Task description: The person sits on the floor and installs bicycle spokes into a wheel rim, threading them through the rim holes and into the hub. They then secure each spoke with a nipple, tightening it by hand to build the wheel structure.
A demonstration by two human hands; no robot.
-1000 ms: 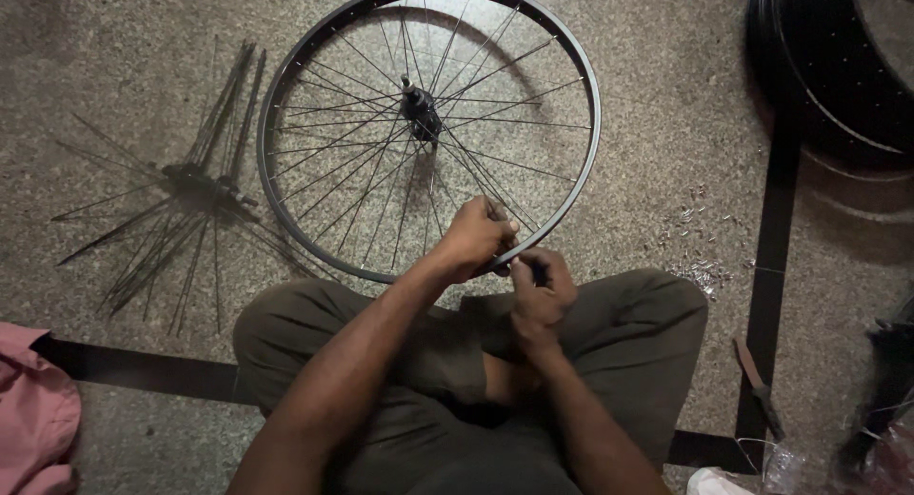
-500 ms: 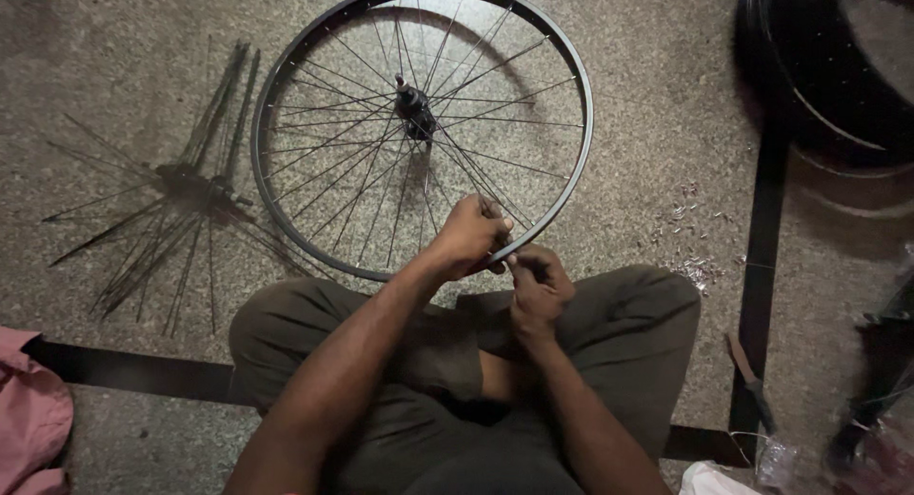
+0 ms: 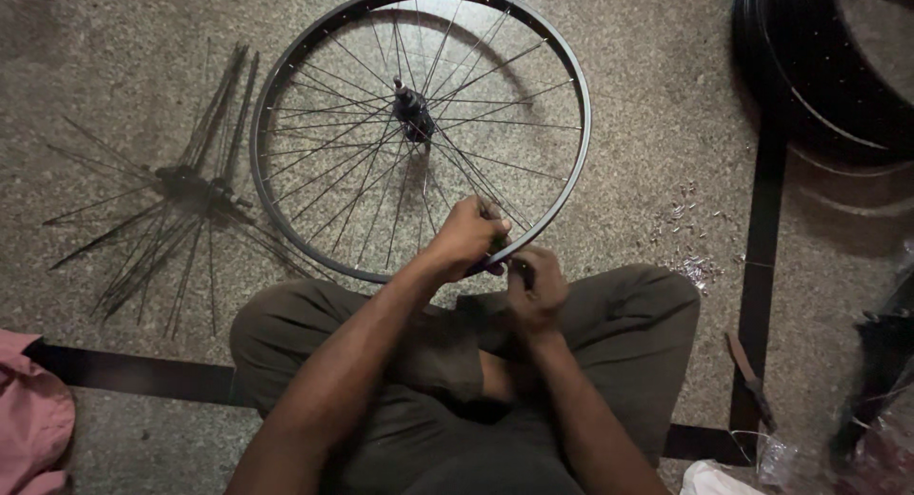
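Wheel rim (image 3: 571, 186) under left hand (image 3: 468, 236), right hand (image 3: 535, 287) just beside

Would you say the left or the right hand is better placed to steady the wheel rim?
Probably the left hand: it already grips the wheel rim from above, while the right hand sits just below, seemingly pinching something small.

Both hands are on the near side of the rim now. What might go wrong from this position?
The bicycle wheel lies flat, held only where the left hand and right hand meet its near edge; it may slip or pivot. Fingers sit among tight spokes and might get pinched. The small metal parts lie loose on the floor and may scatter.
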